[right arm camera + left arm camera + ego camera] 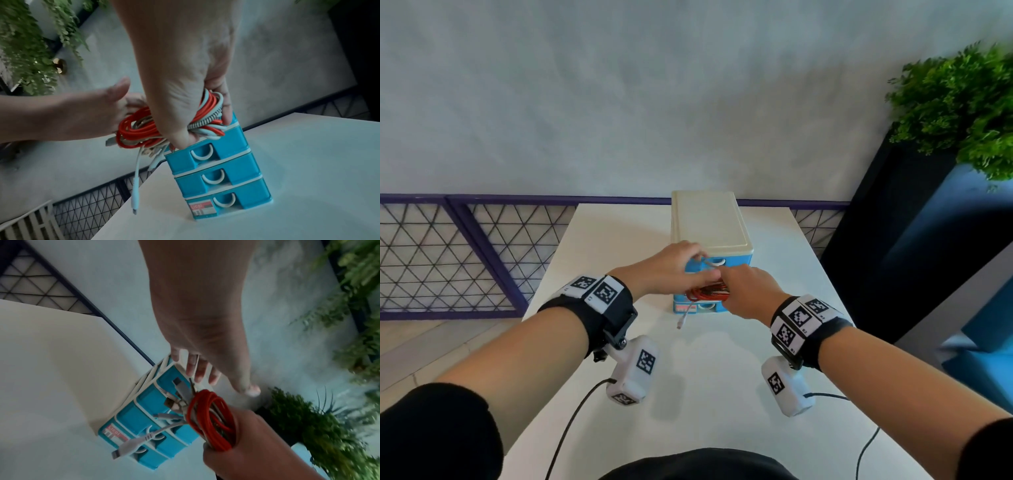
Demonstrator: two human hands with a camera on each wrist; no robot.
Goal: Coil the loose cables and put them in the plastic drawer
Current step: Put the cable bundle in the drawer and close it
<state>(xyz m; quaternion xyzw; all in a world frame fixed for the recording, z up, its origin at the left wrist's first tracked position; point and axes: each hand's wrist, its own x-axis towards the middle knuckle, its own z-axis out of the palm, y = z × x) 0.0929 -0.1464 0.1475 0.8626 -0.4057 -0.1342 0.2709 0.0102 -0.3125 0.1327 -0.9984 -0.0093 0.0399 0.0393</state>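
Head view looks down on my two hands meeting at the front of the small plastic drawer unit [710, 236], which stands toward the far end of the white desk [722, 359]. My right hand [748, 291] is closed in a fist round the coiled bundle of cables [709, 291], red, white and one with black-and-white stripes, and holds it right against the blue drawer fronts, near the upper drawers. None of the bundle is inside a drawer. One white cable end [683, 317] hangs loose from the bundle, its plug dangling in front of the lowest drawer, just above the desk.

My left hand [671, 265] reaches to the top of the unit, fingers [194, 368] fairly straight and laid over the upper front edge at the top drawer; in the left wrist view they grip nothing, and the thumb [249, 388] stands free beside the coil. Whether a fingertip hooks the white handle I cannot tell.

From the right wrist view the three lower drawers [218, 177] are all pushed in, each with a white curved handle, and the lowest carries a small label [202, 208]. A green plant [962, 106] stands off to my right, beyond the desk, and a wire mesh fence [448, 253] runs behind it.
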